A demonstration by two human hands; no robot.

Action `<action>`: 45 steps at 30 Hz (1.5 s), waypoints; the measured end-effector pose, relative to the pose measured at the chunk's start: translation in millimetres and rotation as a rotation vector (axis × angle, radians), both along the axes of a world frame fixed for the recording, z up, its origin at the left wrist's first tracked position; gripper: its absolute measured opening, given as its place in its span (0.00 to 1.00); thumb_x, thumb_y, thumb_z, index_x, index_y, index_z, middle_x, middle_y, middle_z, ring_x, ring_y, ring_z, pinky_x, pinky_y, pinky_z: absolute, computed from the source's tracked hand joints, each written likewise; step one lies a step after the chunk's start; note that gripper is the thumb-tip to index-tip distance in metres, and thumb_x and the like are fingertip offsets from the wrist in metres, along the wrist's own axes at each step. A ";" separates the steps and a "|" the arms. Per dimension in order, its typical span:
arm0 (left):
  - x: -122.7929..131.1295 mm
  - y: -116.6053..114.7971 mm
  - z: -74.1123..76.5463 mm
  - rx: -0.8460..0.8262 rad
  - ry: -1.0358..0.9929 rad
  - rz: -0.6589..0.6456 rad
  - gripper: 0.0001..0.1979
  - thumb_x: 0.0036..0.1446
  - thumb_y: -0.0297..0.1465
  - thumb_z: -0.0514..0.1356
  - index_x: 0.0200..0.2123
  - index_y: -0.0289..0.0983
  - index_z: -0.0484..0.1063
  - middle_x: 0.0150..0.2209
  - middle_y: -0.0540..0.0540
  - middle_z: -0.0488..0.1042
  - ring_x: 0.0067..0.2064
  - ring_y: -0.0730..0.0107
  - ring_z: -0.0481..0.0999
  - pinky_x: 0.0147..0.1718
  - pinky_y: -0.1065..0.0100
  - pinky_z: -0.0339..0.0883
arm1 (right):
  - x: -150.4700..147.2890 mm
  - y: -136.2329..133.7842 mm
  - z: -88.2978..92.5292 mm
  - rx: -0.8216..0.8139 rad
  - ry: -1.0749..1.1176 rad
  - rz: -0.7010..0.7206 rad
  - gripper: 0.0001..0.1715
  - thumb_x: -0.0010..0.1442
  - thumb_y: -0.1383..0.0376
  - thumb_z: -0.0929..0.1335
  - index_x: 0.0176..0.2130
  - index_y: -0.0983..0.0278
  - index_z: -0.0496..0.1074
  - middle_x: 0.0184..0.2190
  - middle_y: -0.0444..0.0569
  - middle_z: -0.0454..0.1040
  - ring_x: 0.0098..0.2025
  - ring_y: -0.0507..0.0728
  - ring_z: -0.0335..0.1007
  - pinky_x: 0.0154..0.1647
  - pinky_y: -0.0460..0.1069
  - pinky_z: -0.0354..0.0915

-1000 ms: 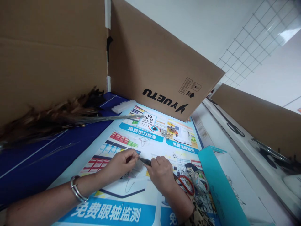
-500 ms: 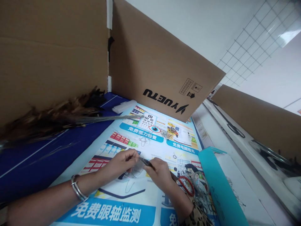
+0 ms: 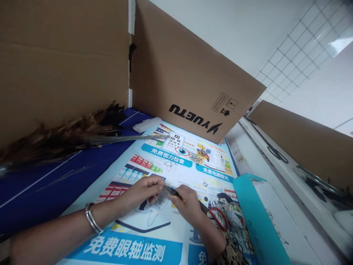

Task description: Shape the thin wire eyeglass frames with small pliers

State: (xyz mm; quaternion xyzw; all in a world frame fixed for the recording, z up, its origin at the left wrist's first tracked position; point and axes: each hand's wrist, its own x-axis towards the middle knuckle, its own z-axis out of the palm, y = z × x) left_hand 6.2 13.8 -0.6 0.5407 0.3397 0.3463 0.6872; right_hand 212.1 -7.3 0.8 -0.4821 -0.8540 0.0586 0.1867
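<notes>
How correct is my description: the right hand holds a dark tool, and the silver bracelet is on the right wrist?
One part is wrong: the silver bracelet is on the wrist of the left hand, as the head view shows. The right hand does hold a dark tool.

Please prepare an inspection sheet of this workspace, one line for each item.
Surface: blue-and-white printed poster over dark blue cover.
Job's things: dark pointed tool, its tip at the left fingertips.
Clutter: red loop-shaped handle, pale ring-shaped coil, long turquoise box; bundle of brown feathers at left.
Hands: bare right hand grips the tool; bare left hand has fingertips pinched, contents too small to tell.
Cables: black looped cord on white ledge; cannot tell if electrical.
Surroundings: brown cardboard panels, behind and left.
</notes>
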 end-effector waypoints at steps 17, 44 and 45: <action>0.7 1.4 -5.6 0.026 -0.009 0.048 0.08 0.56 0.34 0.55 0.28 0.37 0.63 0.21 0.56 0.61 0.20 0.78 0.62 0.19 0.74 0.56 | -0.4 -4.1 0.0 -0.006 0.065 -0.111 0.15 0.61 0.57 0.65 0.27 0.64 0.65 0.27 0.45 0.67 0.31 0.52 0.63 0.30 0.45 0.56; 2.3 1.9 -9.5 0.082 0.033 0.128 0.07 0.55 0.34 0.55 0.29 0.37 0.64 0.18 0.58 0.59 0.18 0.77 0.61 0.17 0.73 0.64 | 2.1 -5.4 2.7 0.250 0.052 -0.065 0.14 0.61 0.57 0.64 0.32 0.65 0.68 0.28 0.50 0.68 0.34 0.56 0.62 0.34 0.49 0.59; 2.5 1.9 -9.7 0.100 0.036 0.130 0.07 0.55 0.34 0.55 0.29 0.37 0.64 0.19 0.57 0.60 0.18 0.77 0.62 0.17 0.73 0.64 | 1.3 -5.9 1.7 0.238 0.031 -0.075 0.14 0.61 0.57 0.64 0.32 0.65 0.68 0.28 0.50 0.68 0.34 0.56 0.62 0.34 0.49 0.59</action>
